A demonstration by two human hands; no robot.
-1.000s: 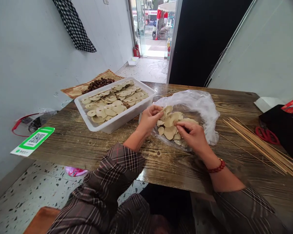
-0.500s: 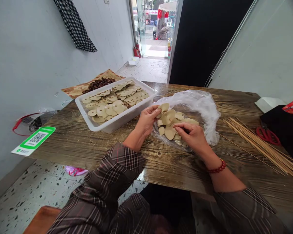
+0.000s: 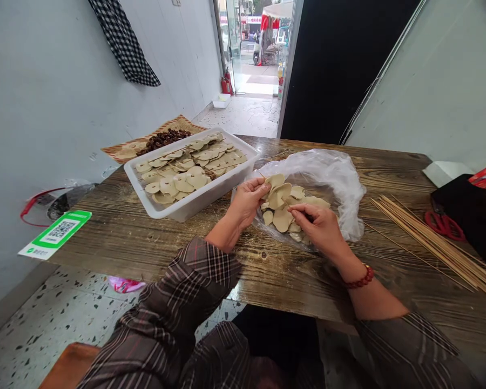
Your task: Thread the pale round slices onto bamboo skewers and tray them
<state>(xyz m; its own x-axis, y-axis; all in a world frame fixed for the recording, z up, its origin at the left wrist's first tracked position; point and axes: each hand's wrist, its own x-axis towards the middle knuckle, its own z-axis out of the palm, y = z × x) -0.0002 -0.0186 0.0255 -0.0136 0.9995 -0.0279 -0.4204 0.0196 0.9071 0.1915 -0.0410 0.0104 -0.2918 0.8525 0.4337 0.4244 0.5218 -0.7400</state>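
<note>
Thin beige slices (image 3: pixel 282 220) lie in an open clear plastic bag (image 3: pixel 344 178) on the table. My left hand (image 3: pixel 247 202) is closed on a pale slice (image 3: pixel 276 180) above the bag, thumb on top. A thin stick tip shows just beyond those fingers. My right hand (image 3: pixel 318 224) pinches the near end of a bamboo skewer (image 3: pixel 288 207), which runs toward the slices at my left hand. Much of the skewer is hidden behind slices. To the left, a white plastic tray (image 3: pixel 186 210) holds many similar slices threaded on skewers.
Loose bamboo skewers (image 3: pixel 433 243) lie on the right of the wooden table (image 3: pixel 166 248), beside red-handled scissors (image 3: pixel 445 225) and a black bag (image 3: pixel 481 216). Behind the tray are dark reddish-brown pieces (image 3: pixel 166 139) on patterned paper. A green QR card (image 3: pixel 60 232) sits at the left edge.
My left hand has shifted slightly, and the slice in it now lies flatter, with a stick tip showing past the fingers. My right hand has barely moved.
</note>
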